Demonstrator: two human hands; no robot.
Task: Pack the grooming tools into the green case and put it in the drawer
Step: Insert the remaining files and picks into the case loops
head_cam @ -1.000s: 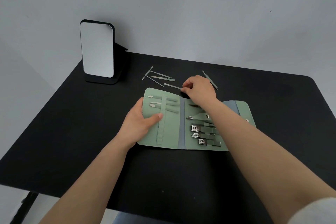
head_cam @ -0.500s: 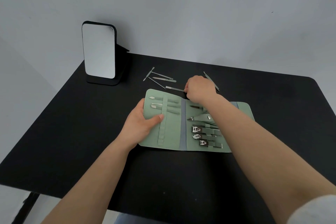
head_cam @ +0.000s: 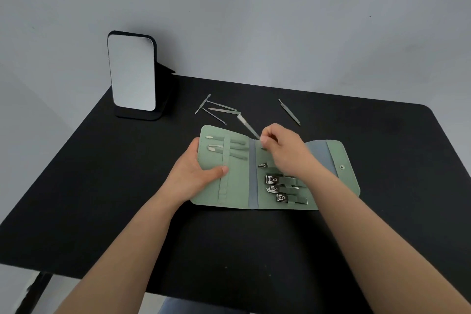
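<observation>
Above the open middle of the green case (head_cam: pixel 239 181), the right hand (head_cam: pixel 283 153) had its thumb and forefinger pinched on one end of a thin, flat metal file (head_cam: pixel 248 127); the blade slanted up and away to the left, its far tip lifted over the case's back edge, and its lower end was hidden under the fingertips. The other fingers curled loosely into the palm. The left hand (head_cam: pixel 193 173) gripped the case's left edge, thumb pressed flat on the inside panel beside a vertical strap, the other fingers hidden underneath.

The case lay unfolded on the black table (head_cam: pixel 102 186), soft and matte with stitched edges, a grey spine strip down its middle and a rounded flap with a small metal snap (head_cam: pixel 342 167) at the right. On the left panel two slim tools with pale tips (head_cam: pixel 214 143) sat tucked under the strap. On the right panel three shiny steel nail clippers (head_cam: pixel 277 188) were held in a staggered column by bands, with a pointed nipper tip (head_cam: pixel 262 166) just above them; the right wrist covered part of that panel.

Behind the case, several loose slender metal tools (head_cam: pixel 216 109) lay crossed in a small cluster, and a tweezer-like pair (head_cam: pixel 289 111) lay apart to the right. A rounded rectangular mirror (head_cam: pixel 132 74) on a black stand stood upright at the table's far left corner, against a plain grey wall (head_cam: pixel 254 7).
</observation>
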